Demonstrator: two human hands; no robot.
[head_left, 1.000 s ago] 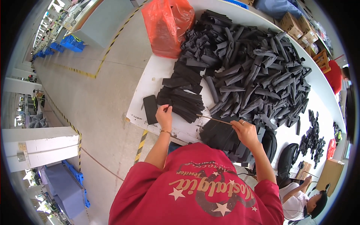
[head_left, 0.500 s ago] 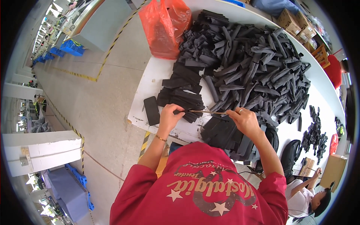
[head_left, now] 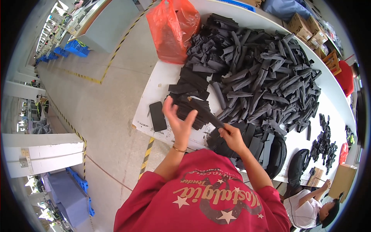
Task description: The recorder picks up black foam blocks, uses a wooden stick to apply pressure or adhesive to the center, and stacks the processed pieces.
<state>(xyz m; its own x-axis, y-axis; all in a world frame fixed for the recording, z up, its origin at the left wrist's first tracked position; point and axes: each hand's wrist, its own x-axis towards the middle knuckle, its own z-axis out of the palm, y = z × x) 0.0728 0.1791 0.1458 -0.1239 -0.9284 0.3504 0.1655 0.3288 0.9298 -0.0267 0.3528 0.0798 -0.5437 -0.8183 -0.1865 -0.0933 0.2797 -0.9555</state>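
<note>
One left hand (head_left: pixel 178 125), one right hand (head_left: pixel 233 138), one smartphone (head_left: pixel 157 116), one large red plastic bag (head_left: pixel 170 36) and, at right, two co-workers (head_left: pixel 304 208) appear alongside what look like two black padded bags (head_left: pixel 276 155); overlapping dark fabric strips (head_left: pixel 266 77) lie too dense to count.

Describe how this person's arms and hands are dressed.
The left hand and right hand are both gloveless. Short, loose red sleeves cover the upper arms, and a thin, brownish-gold bracelet circles the left wrist.
</note>
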